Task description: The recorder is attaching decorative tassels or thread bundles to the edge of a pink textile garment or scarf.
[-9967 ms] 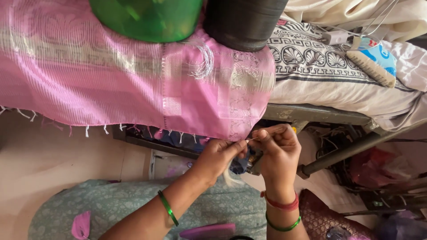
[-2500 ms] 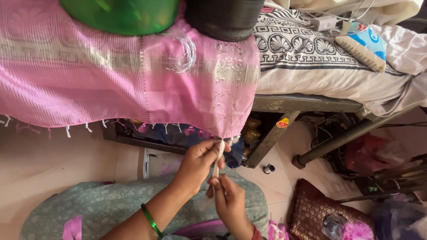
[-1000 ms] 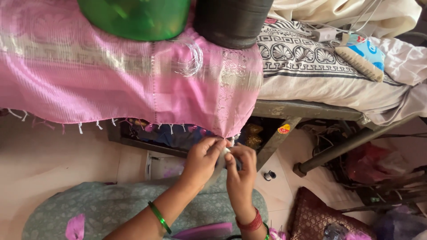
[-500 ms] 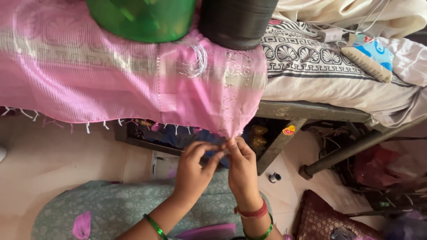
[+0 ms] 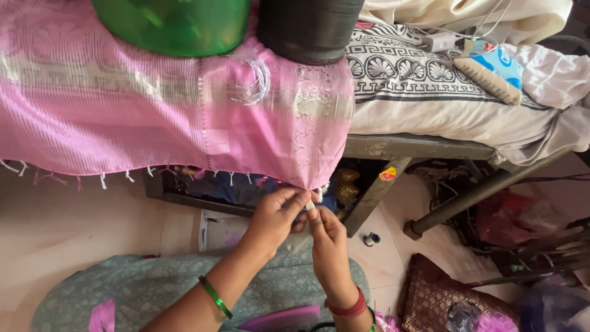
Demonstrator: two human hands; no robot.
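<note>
Small round sticker (image 5: 387, 174), yellow with a red patch, stuck on the upper end of the slanted dark metal bed leg (image 5: 370, 197), just under the frame rail. Blue and white packet (image 5: 499, 63) lies on the bedding at upper right, partly under a tan brush (image 5: 488, 80) that rests against it; print too small to tell. Crumpled clear plastic wrapper (image 5: 460, 316) sits on the maroon patterned cushion (image 5: 442, 295) at the bottom right, beside a bit of pink. No screens or signs in view.

Pink fringed cloth (image 5: 184, 117), hanging corner pinched.
</note>
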